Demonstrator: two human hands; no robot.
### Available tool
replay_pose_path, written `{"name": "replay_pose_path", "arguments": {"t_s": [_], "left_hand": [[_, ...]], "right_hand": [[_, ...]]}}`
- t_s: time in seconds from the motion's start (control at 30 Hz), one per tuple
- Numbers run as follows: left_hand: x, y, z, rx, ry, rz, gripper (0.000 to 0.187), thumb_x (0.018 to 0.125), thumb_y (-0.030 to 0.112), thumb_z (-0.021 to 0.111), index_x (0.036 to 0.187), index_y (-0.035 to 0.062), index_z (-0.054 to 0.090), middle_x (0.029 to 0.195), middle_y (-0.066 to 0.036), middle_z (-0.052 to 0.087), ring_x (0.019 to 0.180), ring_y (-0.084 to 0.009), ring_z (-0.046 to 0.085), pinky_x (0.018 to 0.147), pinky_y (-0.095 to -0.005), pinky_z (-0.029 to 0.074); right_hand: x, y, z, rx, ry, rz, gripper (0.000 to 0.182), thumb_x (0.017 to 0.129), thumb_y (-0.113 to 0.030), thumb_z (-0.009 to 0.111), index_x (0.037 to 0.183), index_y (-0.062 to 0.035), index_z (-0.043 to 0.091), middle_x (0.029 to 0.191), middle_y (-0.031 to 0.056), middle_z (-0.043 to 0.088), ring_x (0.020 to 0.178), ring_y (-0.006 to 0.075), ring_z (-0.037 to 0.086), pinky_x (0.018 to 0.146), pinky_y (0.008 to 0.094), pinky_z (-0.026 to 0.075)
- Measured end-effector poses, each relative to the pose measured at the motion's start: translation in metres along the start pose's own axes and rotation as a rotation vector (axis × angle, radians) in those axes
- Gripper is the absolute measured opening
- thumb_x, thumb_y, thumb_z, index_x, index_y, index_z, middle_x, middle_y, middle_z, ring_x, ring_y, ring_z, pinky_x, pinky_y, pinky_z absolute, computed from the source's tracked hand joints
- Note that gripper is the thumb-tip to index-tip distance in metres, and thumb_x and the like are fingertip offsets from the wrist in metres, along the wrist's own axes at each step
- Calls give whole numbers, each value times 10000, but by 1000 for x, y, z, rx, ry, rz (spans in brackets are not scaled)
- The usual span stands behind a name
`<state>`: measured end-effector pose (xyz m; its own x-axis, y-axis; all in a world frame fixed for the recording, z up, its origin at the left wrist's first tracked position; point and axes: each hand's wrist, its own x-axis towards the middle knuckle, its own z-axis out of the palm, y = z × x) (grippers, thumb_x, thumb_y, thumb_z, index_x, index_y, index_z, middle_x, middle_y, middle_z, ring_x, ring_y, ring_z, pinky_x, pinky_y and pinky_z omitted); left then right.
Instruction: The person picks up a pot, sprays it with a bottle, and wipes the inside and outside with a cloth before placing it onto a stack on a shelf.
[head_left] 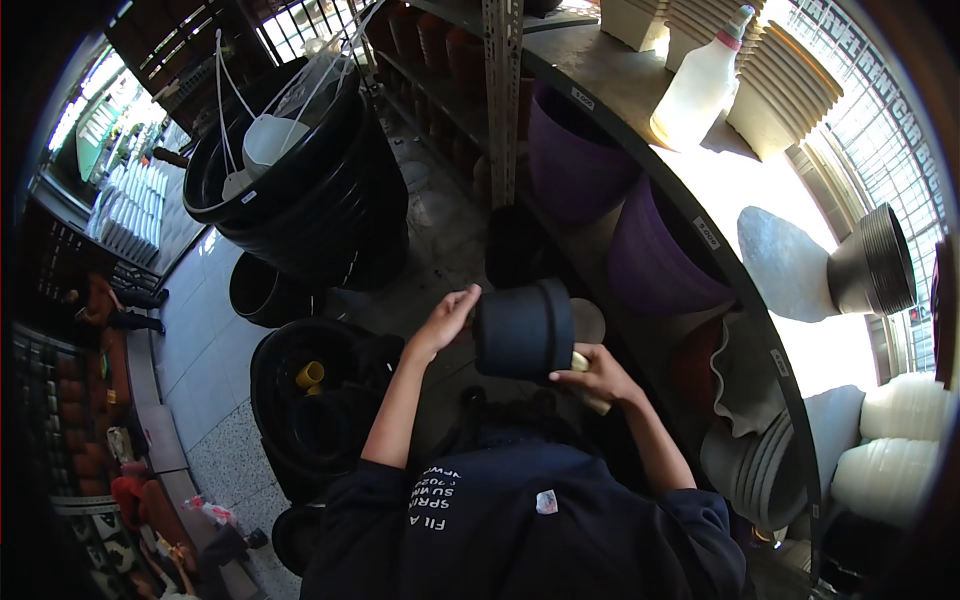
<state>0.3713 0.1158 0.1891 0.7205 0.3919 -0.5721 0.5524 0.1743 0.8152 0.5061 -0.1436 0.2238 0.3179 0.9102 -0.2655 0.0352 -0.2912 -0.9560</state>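
Observation:
A black plant pot (520, 330) lies on its side in the air in front of my chest, its wider rim band toward the right. My left hand (446, 322) grips it at the base end, thumb and fingers along its left edge. At the rim's lower right, my right hand (600, 377) is closed around a pale yellow piece (580, 363). That piece sticks out above and below the fingers; its middle is hidden, so I cannot tell its kind.
To the left stand large black pots (300, 190) and a black tub (290, 420) with a yellow cup-like piece (310, 375) inside. A curved shelf (790, 280) on the right carries a spray bottle (700, 85) and stacked pots (875, 262). Purple pots (660, 250) sit beneath. A person (110, 300) is far left.

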Motion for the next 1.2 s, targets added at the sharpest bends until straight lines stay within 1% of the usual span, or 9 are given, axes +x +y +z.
{"name": "replay_pose_path", "arguments": {"t_s": [0.07,0.2,0.3,0.4,0.63,0.77,0.83,0.97,1.2], "left_hand": [[14,-10,-4,-258,-21,-28,766,832,633,449,1281,13,423,1163,-127,553,1026,-206,552,790,-296,486],[10,-13,34,-1200,-1095,69,653,857,597,430,1077,2,587,1059,-43,626,917,-80,589,765,-238,496],[-1,-12,41,-886,-700,354,638,874,576,418,1083,-5,581,1064,-55,623,918,-108,593,778,-253,497],[-37,39,38,-852,-300,168,660,861,599,415,1062,-5,588,973,-65,637,883,-121,591,786,-256,489],[-41,46,27,82,152,543,544,911,422,500,570,6,583,476,-12,525,460,-74,456,450,-290,330],[-38,39,69,425,248,916,444,870,279,591,578,-46,520,478,-186,465,389,-294,481,407,-357,338],[-36,44,88,462,246,1048,416,861,238,602,560,-35,512,492,-192,483,437,-334,516,401,-366,347],[-35,35,90,496,265,1145,370,852,200,607,559,-8,518,509,-177,512,448,-338,533,398,-371,382],[-38,18,98,617,296,1201,404,846,178,612,504,30,455,475,-130,496,429,-299,533,386,-354,400]], "right_hand": [[-13,-11,-14,221,-101,9,253,738,-97,736,955,-17,635,815,-16,628,723,66,558,679,229,462],[-11,6,-27,412,-213,-134,313,717,-85,747,994,-11,625,829,-4,634,737,67,570,711,233,472],[-5,16,-29,426,-134,-139,358,708,-108,757,1021,-7,615,863,0,635,780,78,574,744,242,469],[-4,8,-28,267,103,-123,393,740,-184,733,1057,2,596,920,19,632,834,102,572,779,260,455],[6,12,-57,60,620,132,437,876,-350,549,1177,-33,557,900,76,630,775,131,582,700,280,463],[21,-42,-48,135,574,-92,370,916,-296,513,1111,13,570,895,61,613,830,133,576,750,273,458],[29,-45,-20,-237,592,-274,307,885,-227,570,1110,-20,589,897,77,593,819,179,589,747,289,461],[24,-50,9,-525,748,-432,276,817,-161,625,1088,-112,625,891,162,548,796,311,590,696,366,471],[58,-31,-19,-353,633,-212,275,863,-224,569,1093,-82,614,859,150,571,804,315,584,707,372,456]]}}
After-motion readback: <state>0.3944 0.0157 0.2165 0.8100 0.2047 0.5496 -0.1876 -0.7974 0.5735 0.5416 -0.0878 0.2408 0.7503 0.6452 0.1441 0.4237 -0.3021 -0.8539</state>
